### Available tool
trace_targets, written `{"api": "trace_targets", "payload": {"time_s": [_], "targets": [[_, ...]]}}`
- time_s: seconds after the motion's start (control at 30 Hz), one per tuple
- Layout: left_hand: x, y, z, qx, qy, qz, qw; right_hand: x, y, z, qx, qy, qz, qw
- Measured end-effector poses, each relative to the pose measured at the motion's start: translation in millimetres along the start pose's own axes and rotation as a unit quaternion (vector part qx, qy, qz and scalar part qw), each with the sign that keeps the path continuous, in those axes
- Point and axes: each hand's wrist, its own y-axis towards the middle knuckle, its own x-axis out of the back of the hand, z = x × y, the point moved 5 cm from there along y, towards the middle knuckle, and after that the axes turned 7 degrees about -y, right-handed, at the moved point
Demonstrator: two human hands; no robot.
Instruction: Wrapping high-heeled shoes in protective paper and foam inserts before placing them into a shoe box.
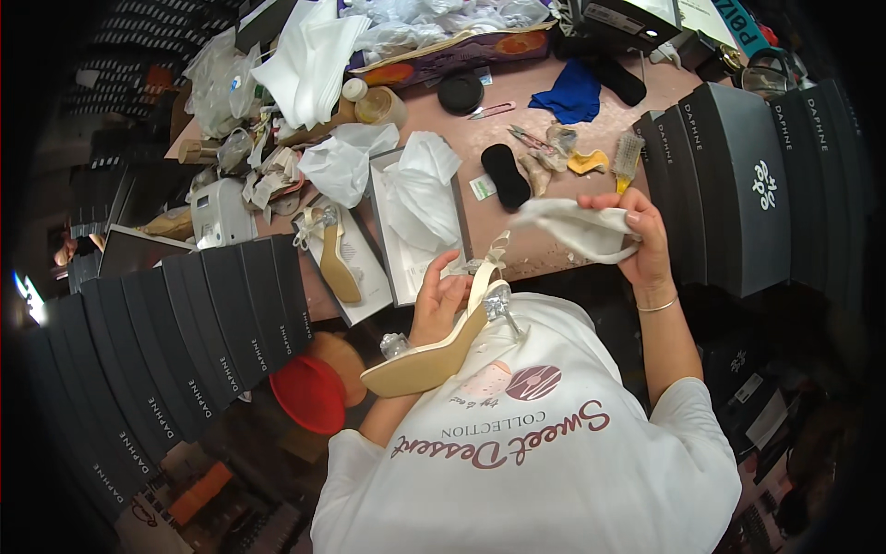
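Note:
A cream high-heeled sandal [425,365] with a clear faceted heel and ankle strap lies sole-up before my chest. Behind it, my left hand [437,303] supports it, fingers curled and partly hidden by the sandal. Higher on the right, my right hand [642,238] pinches a folded white cloth [586,231], held apart from the sandal. The matching sandal [340,263] rests on its side in a shallow grey box part [367,300] at the left. Beside that, an open shoe box [399,279] contains crumpled white tissue paper [423,185].
Dark shoe boxes [198,337] line the left, with more boxes [729,185] at the right. On the pink table [544,263] are a yellow-handled brush [627,162], a black oval pad [506,175], tweezers [492,111] and a blue cloth [569,94]. A red round seat [309,395] shows below.

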Motion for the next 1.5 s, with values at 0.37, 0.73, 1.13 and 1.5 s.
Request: {"api": "trace_targets", "payload": {"time_s": [0.37,0.73,1.13,1.5], "targets": [[24.7,-1.5,12.1,0.119,-0.050,0.024,0.991,-68.2,-7.1,-90.6,-0.176,-0.271,0.174,0.930],[12.8,11.6,-0.4,-0.238,0.371,0.163,0.883,-75.3,-2.9,-85.8,0.062,-0.470,0.185,0.861],[-73.7,41.7,28.8,0.292,0.259,0.223,0.893,102.5,-142.2,-120.6,-0.121,-0.434,-0.192,0.872],[-9.6,33.4,55.6,0.287,0.085,0.192,0.935,44.3,-59.7,-95.1,-0.167,-0.160,-0.161,0.959]]}}
